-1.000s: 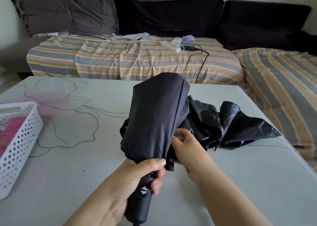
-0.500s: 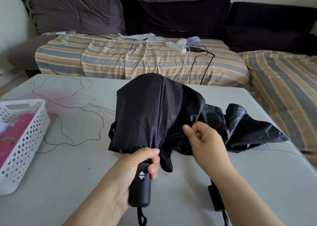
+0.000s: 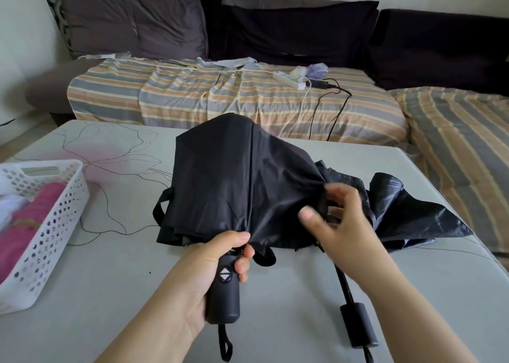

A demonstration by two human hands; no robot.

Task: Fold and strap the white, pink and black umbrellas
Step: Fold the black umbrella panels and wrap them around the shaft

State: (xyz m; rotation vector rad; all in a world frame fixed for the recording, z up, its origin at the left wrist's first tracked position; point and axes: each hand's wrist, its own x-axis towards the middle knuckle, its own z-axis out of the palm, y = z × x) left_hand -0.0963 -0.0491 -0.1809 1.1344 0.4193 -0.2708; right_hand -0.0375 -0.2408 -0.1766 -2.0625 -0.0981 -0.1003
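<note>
My left hand (image 3: 212, 263) grips the handle (image 3: 223, 296) of a black umbrella (image 3: 234, 181) and holds it above the table, canopy loose and spread. At the canopy's right edge, the curled fingers of my right hand (image 3: 341, 222) hold a fold of the fabric; the fingers are blurred. A second black umbrella (image 3: 407, 211) lies crumpled on the table behind it, its handle (image 3: 358, 324) pointing toward me. A pink umbrella (image 3: 30, 225) and something white (image 3: 8, 203) lie in a white basket (image 3: 55, 233) at the left.
The grey table (image 3: 124, 280) carries a drawn flower outline. Beyond it stands a sofa with a striped cover (image 3: 220, 98) and dark cushions. A white power strip (image 3: 289, 79) with cables lies on the sofa.
My right hand has moved right and up, drawing the canopy fabric out wider. The view has shifted, so the second umbrella's handle now shows.
</note>
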